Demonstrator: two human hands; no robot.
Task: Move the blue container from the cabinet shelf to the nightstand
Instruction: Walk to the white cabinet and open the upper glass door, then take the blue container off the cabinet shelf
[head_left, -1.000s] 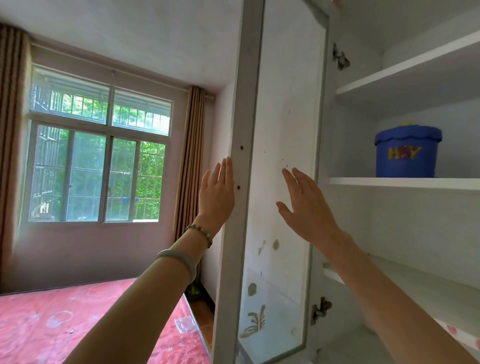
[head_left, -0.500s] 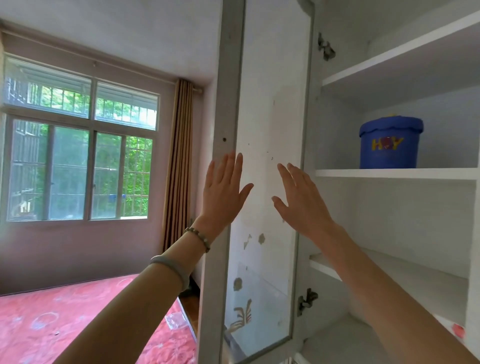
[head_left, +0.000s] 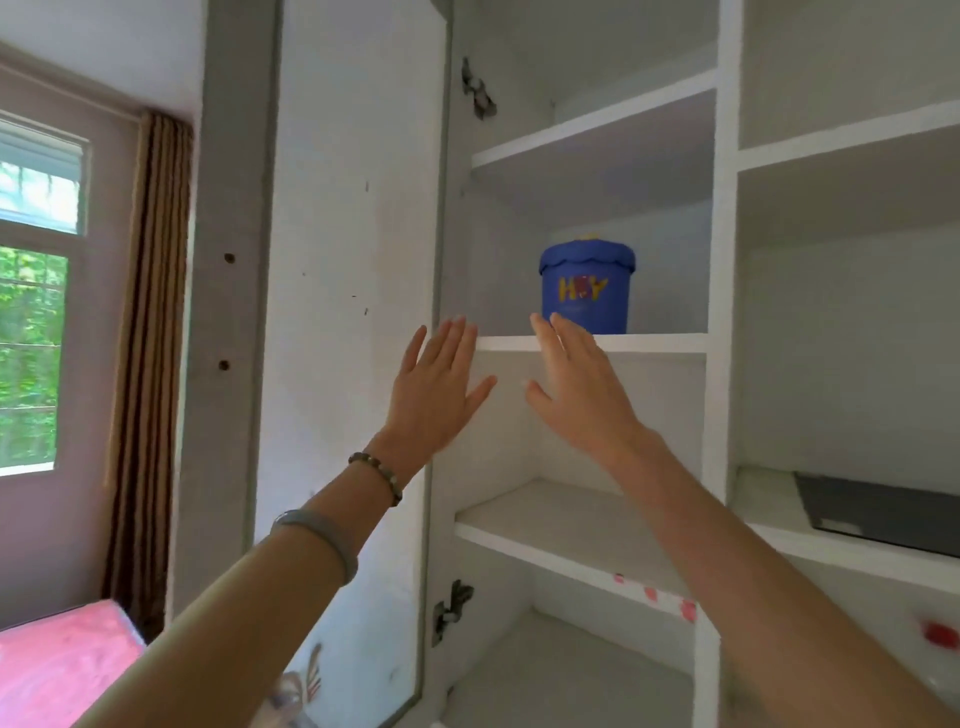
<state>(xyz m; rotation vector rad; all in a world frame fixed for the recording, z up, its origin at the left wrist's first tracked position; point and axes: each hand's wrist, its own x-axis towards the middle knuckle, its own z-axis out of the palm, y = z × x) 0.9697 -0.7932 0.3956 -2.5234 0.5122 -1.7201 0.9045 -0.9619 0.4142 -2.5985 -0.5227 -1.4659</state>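
Observation:
A blue container (head_left: 592, 291) with a wavy-edged lid and yellow and red letters stands upright on a white cabinet shelf (head_left: 654, 343). Both my arms are raised toward it with flat, spread fingers. My right hand (head_left: 576, 389) is just below and in front of the container, its fingertips overlapping the lower left of it; contact cannot be told. My left hand (head_left: 434, 387), with a bead bracelet and a bangle on the arm, is to the left, in front of the shelf's edge and the door. Neither hand holds anything. The nightstand is out of view.
The open cabinet door (head_left: 353, 312) hangs at the left of the shelves. A dark flat panel (head_left: 878, 512) lies in the right compartment. A lower shelf (head_left: 566, 525) sits under my right arm. A window (head_left: 31, 332), a brown curtain (head_left: 150, 332) and a pink bed (head_left: 57, 660) are at left.
The view has swung right, bringing the container toward the middle. Both hands have moved past the door to the shelf, the right one reaching the container's base.

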